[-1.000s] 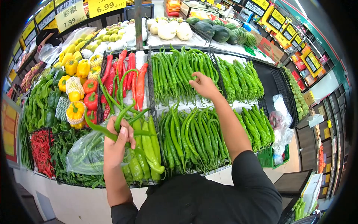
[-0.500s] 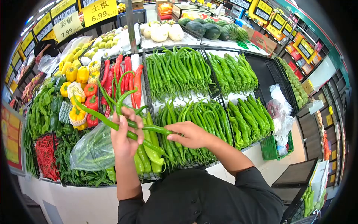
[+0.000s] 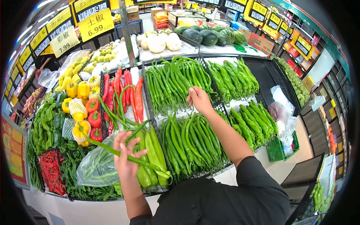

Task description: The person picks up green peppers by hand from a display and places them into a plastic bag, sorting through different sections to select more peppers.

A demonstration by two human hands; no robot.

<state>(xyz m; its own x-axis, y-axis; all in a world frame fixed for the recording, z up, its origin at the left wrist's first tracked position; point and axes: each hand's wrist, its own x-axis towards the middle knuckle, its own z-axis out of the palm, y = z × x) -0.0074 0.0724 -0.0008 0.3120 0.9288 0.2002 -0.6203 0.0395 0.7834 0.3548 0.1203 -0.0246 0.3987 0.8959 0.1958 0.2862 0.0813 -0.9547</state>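
In the head view, my left hand [image 3: 127, 155] has a long green pepper [image 3: 99, 144] resting across it behind the thumb, with the fingers loosely curled and spread. Beneath it lie pale green peppers [image 3: 159, 150] and a clear plastic bag [image 3: 95, 165] over dark green peppers. Further off, my right hand [image 3: 198, 99] is closed at the lower end of another long green pepper [image 3: 182, 77]. That pepper lies on top of the rows in the upper middle crate [image 3: 150, 99]. My fingertips partly hide its end.
Red long peppers [image 3: 139, 101] and bell peppers [image 3: 81, 131] sit left of the crate. More green peppers [image 3: 195, 138] fill the crate nearer me. Twisted green peppers [image 3: 234, 77] lie to the right, beside a black tray [image 3: 258, 71]. A green basket [image 3: 275, 150] holds plastic bags.
My right hand has moved forward from beside the left hand to the upper middle crate, bringing a green pepper there. My left hand's fingers have loosened and spread. The camera view has shifted slightly.
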